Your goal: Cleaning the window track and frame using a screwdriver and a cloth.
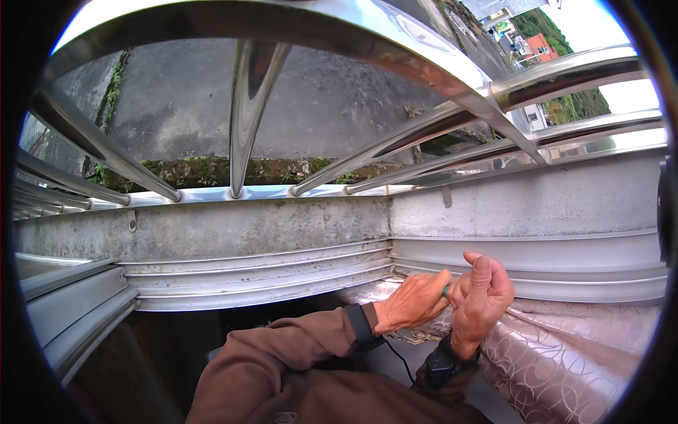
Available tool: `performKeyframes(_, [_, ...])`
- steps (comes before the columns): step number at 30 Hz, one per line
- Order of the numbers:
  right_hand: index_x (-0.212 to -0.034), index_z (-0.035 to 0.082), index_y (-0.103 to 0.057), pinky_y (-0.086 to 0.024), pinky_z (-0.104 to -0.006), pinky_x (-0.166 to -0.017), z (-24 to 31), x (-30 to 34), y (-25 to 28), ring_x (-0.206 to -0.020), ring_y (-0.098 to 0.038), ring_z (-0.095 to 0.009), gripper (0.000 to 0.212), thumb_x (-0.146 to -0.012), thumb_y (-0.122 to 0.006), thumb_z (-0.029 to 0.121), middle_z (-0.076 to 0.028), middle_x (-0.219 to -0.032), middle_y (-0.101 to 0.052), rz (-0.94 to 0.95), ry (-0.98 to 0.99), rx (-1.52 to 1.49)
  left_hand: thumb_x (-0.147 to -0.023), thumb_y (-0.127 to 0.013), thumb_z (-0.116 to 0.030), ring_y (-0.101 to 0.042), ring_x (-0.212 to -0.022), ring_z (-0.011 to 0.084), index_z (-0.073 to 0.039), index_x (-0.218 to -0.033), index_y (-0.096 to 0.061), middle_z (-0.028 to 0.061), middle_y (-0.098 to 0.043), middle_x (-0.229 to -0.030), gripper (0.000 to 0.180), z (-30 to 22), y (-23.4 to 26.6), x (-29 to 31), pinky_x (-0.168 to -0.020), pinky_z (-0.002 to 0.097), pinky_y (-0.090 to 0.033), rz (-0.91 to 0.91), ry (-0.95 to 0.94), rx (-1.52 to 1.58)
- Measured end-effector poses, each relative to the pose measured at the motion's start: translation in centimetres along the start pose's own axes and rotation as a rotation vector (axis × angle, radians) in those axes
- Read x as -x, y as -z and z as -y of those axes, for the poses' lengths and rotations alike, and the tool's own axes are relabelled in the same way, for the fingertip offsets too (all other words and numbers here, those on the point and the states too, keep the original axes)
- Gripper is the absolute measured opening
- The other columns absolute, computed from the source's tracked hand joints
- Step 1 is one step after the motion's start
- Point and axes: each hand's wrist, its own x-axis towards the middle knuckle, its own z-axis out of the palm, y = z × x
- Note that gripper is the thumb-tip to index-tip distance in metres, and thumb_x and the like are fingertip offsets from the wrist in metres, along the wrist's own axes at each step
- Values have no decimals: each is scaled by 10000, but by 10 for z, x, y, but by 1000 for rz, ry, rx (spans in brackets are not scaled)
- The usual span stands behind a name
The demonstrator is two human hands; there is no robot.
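My left hand (415, 302) is closed, its fingers curled round a small green thing (445, 290) of which only a sliver shows. Pressed close against it, my right hand (484, 298) is also closed, with its thumb raised and its fingers folded in; what they hold is hidden. Both hands meet just inside the corner of the window's silver sliding track (268, 275). A pink-silver patterned curtain (558, 346) lies below and beside my right hand.
Beyond the track runs a grey concrete sill (261, 227), topped by shiny metal railing bars (248, 120). A window frame edge (78, 304) stands at the left. A thin black cord (401, 359) hangs below my wrists.
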Motion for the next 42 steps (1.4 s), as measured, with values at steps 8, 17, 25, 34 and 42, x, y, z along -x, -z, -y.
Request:
performKeyframes(8, [-1000, -97, -624, -290, -251, -403, 6, 28, 10, -416, -338, -52, 270, -1056, -566, 160, 25, -521, -403, 69, 165, -89, -832, -705, -128, -586, -758, 403, -8, -954, -480, 190, -561, -791, 283, -21, 7, 20, -658, 472, -458, -28, -65, -47])
performKeyframes(17, [-1034, -79, -601, -253, -249, -386, 9, 23, 27, -413, -300, -50, 283, -1074, -532, 192, 26, -540, -377, 44, 407, 54, -810, -707, -107, -549, -775, 378, -18, -942, -485, 170, -533, -838, 273, -23, -14, -1, -692, 437, -435, -48, -185, 18])
performKeyframes(25, [-937, -72, -646, -342, -259, -386, 5, 34, 39, -411, -409, -77, 329, -1034, -612, 240, -30, -535, -495, -4, 475, 49, -923, -666, -227, -589, -930, 330, -14, -1274, -570, 172, -570, -1028, 421, -19, 29, -8, -814, 404, -480, 22, -316, -228])
performKeyframes(34, [-1025, -63, -561, -254, -242, -369, 15, 39, 49, -413, -292, -57, 300, -1076, -532, 231, 35, -559, -333, -93, 555, -100, -968, -533, -152, -689, -791, 356, -180, -1195, -664, 119, -622, -974, 264, 63, 104, -7, -666, 480, -549, 802, 95, -823])
performKeyframes(42, [-1014, -66, -550, -261, -253, -372, 5, 47, 57, -416, -311, -64, 294, -1075, -531, 221, 32, -539, -342, -174, 584, -52, -925, -552, -153, -708, -811, 335, -166, -1103, -671, 107, -655, -970, 214, 85, 74, -13, -656, 465, -569, 901, -3, -836])
